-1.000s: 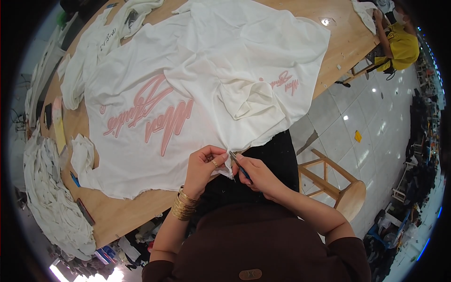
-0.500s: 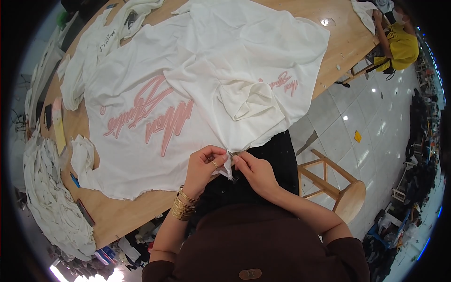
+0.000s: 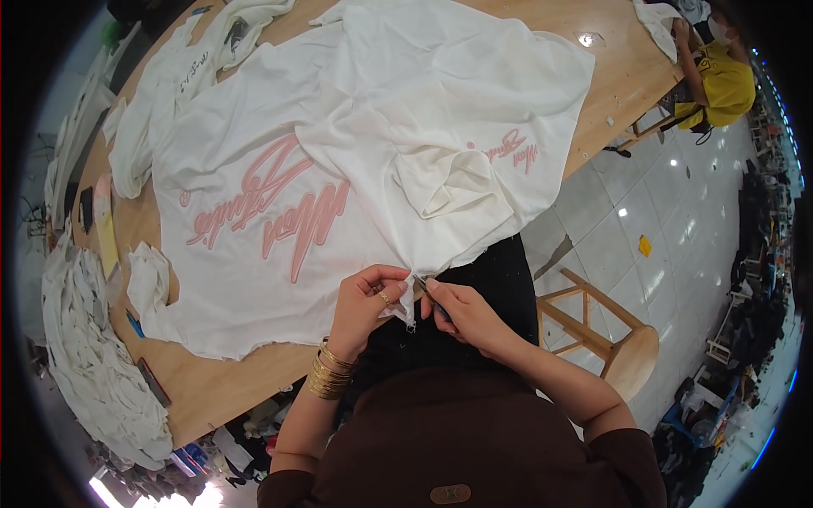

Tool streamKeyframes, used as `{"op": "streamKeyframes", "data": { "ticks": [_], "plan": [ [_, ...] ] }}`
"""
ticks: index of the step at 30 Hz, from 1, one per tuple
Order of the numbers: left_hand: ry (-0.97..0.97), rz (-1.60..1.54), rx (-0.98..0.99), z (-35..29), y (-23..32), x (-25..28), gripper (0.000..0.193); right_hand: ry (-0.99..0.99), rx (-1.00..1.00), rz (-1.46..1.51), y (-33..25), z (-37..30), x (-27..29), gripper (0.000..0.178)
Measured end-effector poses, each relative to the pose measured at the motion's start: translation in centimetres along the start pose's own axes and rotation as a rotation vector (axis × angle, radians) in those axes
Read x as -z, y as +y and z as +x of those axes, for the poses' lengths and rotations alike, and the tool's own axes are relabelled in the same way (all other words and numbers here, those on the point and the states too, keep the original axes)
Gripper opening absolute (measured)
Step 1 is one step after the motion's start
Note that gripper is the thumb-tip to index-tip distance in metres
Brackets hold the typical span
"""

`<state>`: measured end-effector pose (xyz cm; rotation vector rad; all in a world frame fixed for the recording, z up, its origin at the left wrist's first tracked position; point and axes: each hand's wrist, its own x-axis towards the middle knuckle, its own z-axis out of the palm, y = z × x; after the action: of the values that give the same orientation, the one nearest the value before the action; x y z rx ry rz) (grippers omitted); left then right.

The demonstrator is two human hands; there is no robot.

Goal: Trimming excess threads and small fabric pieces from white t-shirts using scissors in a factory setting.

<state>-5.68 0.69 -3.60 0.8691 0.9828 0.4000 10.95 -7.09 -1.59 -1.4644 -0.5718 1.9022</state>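
Observation:
A large white garment (image 3: 237,152) with pink lettering lies spread over the table, its near edge drawn to a gathered point in front of me. With thumb and fingers my left hand (image 3: 373,298), bracelets on its wrist, pinches the cloth at that point. Close beside it, my right hand (image 3: 466,311) is closed round what look like small thread snips (image 3: 441,310), bluish at the grip, their dark tip against the gathered cloth. Below the pinch a narrow strip of white cloth with a frayed end hangs. Most of the snips are hidden by my fingers.
White cloth pieces (image 3: 97,364) are heaped at the left of the wooden table (image 3: 229,402). Blue pens or tools (image 3: 135,323) and a dark phone-like object (image 3: 154,383) lie nearby. A wooden stool (image 3: 631,364) stands right. At the far right sits a person in yellow (image 3: 720,80).
My right hand has shifted slightly right and down and turned, so the bluish grip and dark tip now show. The left hand keeps its pinch on the cloth.

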Motion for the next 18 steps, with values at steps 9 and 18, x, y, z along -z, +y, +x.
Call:
{"op": "streamKeyframes", "data": {
  "ticks": [9, 18],
  "plan": [
    [0.017, -0.021, 0.007, -0.3, 0.0, -0.4, 0.017, 0.023, -0.01, 0.018, 0.2, 0.0, -0.3, 0.042],
    [0.043, 0.012, -0.027, -0.6, -0.3, -0.9, 0.016, 0.099, 0.028, 0.067, 0.3, 0.2, -1.3, 0.04]
  ]
}}
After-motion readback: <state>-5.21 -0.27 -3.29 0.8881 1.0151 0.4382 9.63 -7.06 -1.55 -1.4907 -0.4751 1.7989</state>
